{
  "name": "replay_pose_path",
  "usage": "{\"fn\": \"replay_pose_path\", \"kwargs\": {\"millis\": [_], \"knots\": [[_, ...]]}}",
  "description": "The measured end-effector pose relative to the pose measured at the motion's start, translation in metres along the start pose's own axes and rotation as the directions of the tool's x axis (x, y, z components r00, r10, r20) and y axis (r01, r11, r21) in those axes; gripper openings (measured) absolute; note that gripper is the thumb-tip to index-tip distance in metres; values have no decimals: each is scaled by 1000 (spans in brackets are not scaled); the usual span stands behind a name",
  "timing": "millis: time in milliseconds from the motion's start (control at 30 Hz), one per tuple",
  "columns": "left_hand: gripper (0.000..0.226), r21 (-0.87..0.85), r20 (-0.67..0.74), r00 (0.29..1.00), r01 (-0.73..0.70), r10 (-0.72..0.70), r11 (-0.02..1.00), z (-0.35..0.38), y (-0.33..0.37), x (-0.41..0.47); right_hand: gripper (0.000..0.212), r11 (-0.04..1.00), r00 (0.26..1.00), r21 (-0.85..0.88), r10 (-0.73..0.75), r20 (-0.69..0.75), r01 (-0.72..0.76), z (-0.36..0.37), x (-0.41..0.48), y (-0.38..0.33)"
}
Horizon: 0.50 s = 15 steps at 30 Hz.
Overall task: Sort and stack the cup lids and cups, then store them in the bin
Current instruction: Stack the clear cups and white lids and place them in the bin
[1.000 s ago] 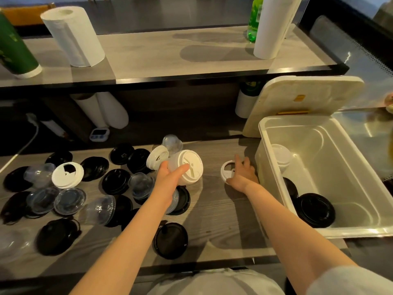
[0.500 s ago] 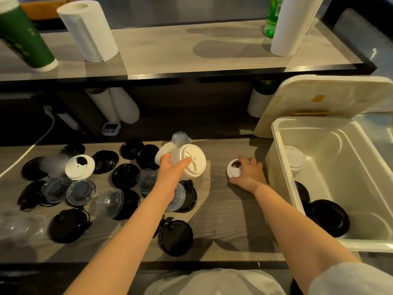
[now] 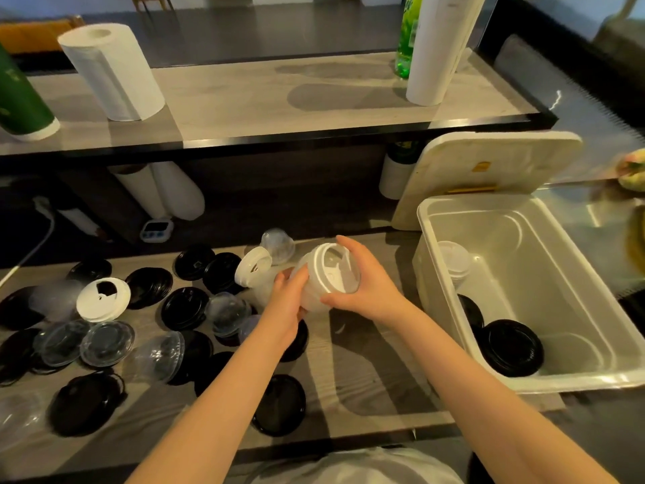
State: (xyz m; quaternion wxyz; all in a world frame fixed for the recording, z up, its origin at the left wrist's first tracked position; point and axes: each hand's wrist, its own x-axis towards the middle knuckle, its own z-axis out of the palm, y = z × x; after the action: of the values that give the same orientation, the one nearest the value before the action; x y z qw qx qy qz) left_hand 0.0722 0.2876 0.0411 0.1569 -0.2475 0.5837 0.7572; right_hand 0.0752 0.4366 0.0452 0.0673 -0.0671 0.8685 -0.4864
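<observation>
Left hand (image 3: 288,305) and right hand (image 3: 370,291) meet over the middle of the worktop (image 3: 366,379), both grasping the white lid stack (image 3: 331,274). Both forearms are bare and reach forward, converging.
- Left hand: wraps the stack's left side, fingers curled behind it and mostly hidden.
- Right hand: thumb under the near rim, fingers arched over the far rim of the top lid.
- Stack held clear of the worktop, tilted, top face toward the camera. Matte white plastic, round, raised rim, recessed centre.

Worktop: grey wood-grain surface.
- Black lids (image 3: 185,307): glossy, round, ribbed rims, scattered left of the hands, several overlapping.
- Clear lids (image 3: 106,344): transparent, lying among the black ones at left.
- One flat white lid (image 3: 103,298) with an open sip hole, resting on the black ones.
- One tilted white lid (image 3: 253,265) just left of the held stack; a clear dome lid (image 3: 277,241) behind it.

Bin (image 3: 523,382): translucent white plastic, rectangular, rounded corners, at the right of the worktop. Its lid (image 3: 488,169) leans upright behind it. Inside: a stack of black lids (image 3: 511,347) at the near left, white lids (image 3: 453,260) against the left wall.

Shelf (image 3: 314,96) behind: paper towel roll (image 3: 111,71), a taller white roll (image 3: 443,47), green bottle (image 3: 408,33).
</observation>
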Motion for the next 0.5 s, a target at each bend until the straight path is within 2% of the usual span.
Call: {"fn": "replay_pose_path", "kwargs": {"millis": [133, 333, 500], "knots": [[42, -82, 58, 998, 25, -20, 996, 6, 0, -6, 97, 996, 1000, -92, -7, 12, 8, -8, -6, -5], [39, 22, 153, 983, -107, 103, 994, 9, 5, -24, 93, 997, 999, -62, -40, 20, 41, -22, -20, -15], [45, 116, 254, 953, -198, 163, 973, 17, 13, -36, 94, 974, 992, -193, -127, -7, 123, -42, -31, -29]]}}
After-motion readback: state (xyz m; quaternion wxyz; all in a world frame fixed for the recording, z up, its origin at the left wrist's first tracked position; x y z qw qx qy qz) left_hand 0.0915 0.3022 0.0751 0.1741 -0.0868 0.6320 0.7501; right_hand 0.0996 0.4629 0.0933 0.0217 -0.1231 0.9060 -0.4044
